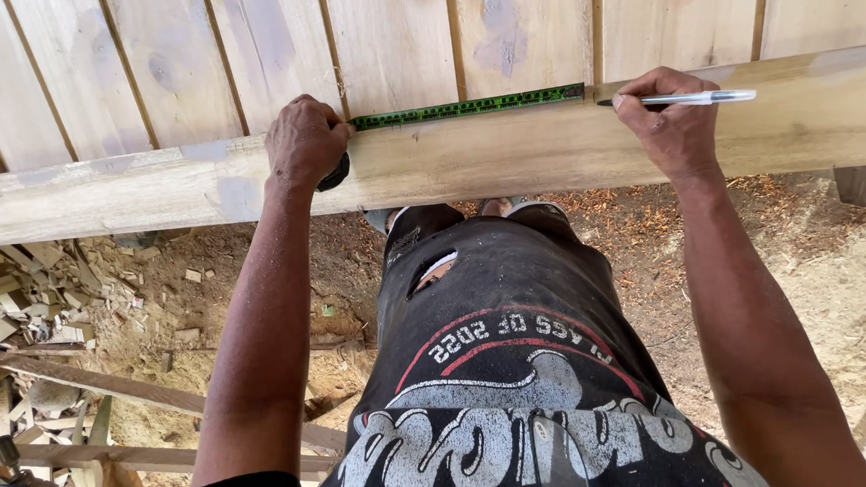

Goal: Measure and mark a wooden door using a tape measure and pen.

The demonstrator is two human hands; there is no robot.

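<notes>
L hand clenched on tape measure case, pressed to plank top edge. Green tape blade runs along that edge to R hand, grasping white pen, tip at blade end.

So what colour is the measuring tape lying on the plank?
Bright green with black markings; the tape shows best in the head view, stretched between both hands.

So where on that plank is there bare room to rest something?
The plank is bare left of the left hand and right of the right hand holding the pen. Between them, the green tape takes the far edge.
</notes>
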